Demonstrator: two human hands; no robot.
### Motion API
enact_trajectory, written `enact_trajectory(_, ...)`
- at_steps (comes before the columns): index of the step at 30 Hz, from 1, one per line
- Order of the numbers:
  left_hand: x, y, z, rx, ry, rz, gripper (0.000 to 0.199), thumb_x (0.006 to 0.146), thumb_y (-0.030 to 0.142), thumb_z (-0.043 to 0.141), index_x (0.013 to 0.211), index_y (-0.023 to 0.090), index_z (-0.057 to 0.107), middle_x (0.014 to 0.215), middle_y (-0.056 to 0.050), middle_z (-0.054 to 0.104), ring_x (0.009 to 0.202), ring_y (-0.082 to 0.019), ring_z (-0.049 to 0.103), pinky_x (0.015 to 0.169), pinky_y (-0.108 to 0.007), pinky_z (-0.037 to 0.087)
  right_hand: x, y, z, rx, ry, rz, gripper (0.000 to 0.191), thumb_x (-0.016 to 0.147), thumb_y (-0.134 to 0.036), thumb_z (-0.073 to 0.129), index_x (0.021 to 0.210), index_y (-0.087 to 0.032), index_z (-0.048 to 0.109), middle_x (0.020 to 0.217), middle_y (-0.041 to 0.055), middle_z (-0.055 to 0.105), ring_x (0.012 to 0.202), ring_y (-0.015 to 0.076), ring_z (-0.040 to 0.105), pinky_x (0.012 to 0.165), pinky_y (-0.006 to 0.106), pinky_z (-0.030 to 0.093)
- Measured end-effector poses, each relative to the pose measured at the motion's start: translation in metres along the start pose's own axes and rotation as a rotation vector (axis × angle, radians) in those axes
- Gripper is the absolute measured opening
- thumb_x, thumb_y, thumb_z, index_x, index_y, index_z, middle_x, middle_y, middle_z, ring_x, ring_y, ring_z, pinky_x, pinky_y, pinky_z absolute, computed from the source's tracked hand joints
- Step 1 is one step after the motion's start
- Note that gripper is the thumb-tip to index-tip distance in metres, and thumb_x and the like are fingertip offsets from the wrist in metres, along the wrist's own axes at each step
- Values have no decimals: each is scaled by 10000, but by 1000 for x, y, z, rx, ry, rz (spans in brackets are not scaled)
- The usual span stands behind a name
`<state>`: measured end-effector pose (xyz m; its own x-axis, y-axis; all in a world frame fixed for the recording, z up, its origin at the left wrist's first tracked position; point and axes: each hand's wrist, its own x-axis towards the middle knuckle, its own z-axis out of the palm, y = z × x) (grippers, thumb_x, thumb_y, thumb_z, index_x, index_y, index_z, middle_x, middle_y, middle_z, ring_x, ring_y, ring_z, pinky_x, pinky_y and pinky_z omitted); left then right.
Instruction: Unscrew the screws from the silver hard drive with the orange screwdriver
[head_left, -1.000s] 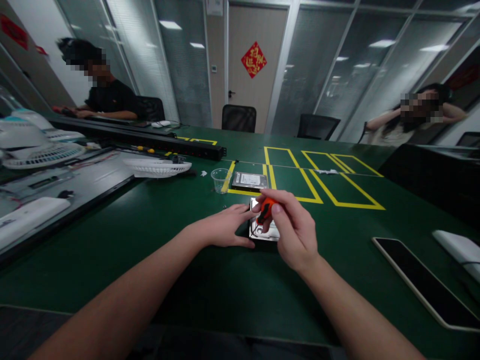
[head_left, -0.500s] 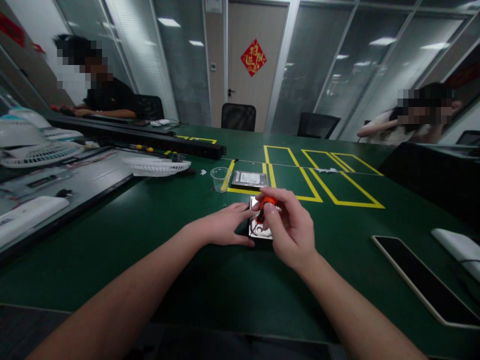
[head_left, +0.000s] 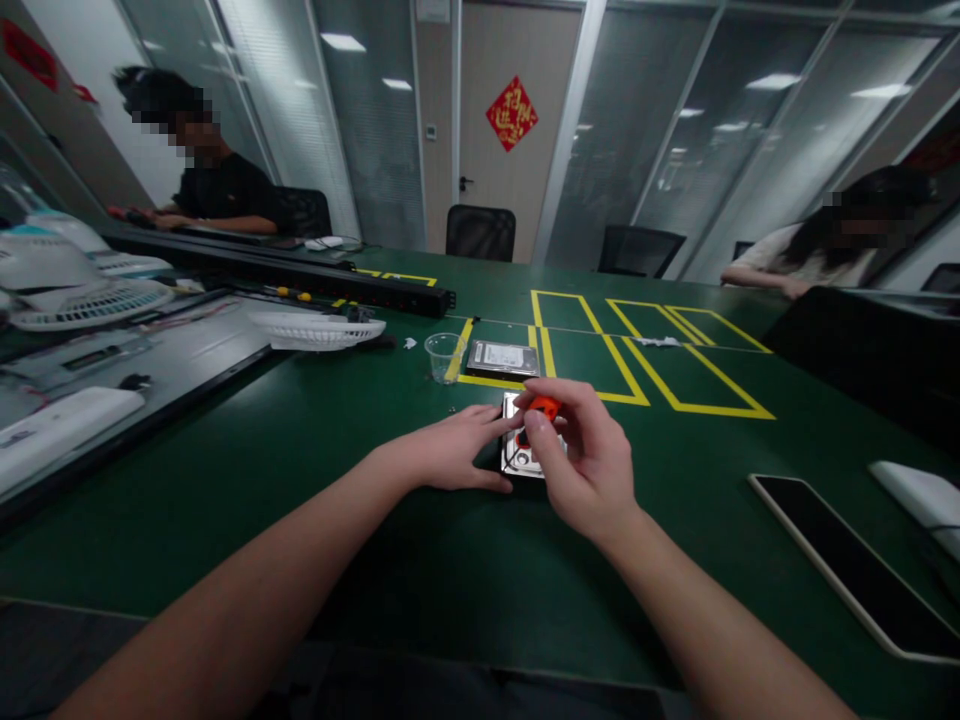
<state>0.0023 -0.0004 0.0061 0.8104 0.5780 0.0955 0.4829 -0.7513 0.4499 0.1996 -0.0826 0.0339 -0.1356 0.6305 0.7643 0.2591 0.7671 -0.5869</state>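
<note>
A silver hard drive (head_left: 523,461) lies on the green table in front of me. My left hand (head_left: 463,450) steadies it from the left, thumb at the near corner and fingers on the far side and top. In my right hand (head_left: 592,462) is an orange and black screwdriver (head_left: 545,406), slanted over the drive with its shaft pointing down and left. The tip seems to meet the drive near its near-left corner. My right fingers and palm cover the drive's right part.
Just beyond lies a second hard drive (head_left: 502,358), beside a clear plastic cup (head_left: 445,359). Fan parts (head_left: 319,330) and a long black bar (head_left: 375,291) occupy the left. At right lie a phone (head_left: 847,560) and a white box (head_left: 919,497). Two people sit across the table.
The screwdriver handle has tilted slightly to the right in my right hand. My left hand stays on the drive. The person at the far right has lowered their arms.
</note>
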Motion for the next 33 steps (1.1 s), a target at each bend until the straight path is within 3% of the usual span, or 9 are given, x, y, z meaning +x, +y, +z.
enact_trajectory(6, 0, 2, -1, 4, -35, -50, 839, 876, 554, 836, 1601, 296, 500, 1669, -114, 493, 1565, -421, 398, 1271, -574, 368, 0, 0, 0, 11, 3, 3, 299, 1056, -192, 621, 1345, -257, 661, 1165, 74, 723, 966, 199, 724, 803, 344, 656)
enact_trajectory(19, 0, -1, 0, 6, -22, -25, 845, 872, 556, 840, 1602, 305, 496, 1652, -115, 516, 1553, -428, 413, 1262, -573, 378, 0, 0, 0, -5, 14, 19, 282, 1057, -214, 619, 1332, -258, 667, 1150, 83, 732, 948, 212, 737, 797, 361, 667)
enact_trajectory(33, 0, -1, 0, 2, -24, -30, 836, 870, 565, 835, 1591, 294, 510, 1646, -119, 517, 1544, -428, 420, 1254, -574, 388, 1, -1, 1, -7, 11, -6, 287, 1054, -181, 618, 1327, -256, 664, 1140, 66, 719, 948, 186, 719, 772, 309, 643)
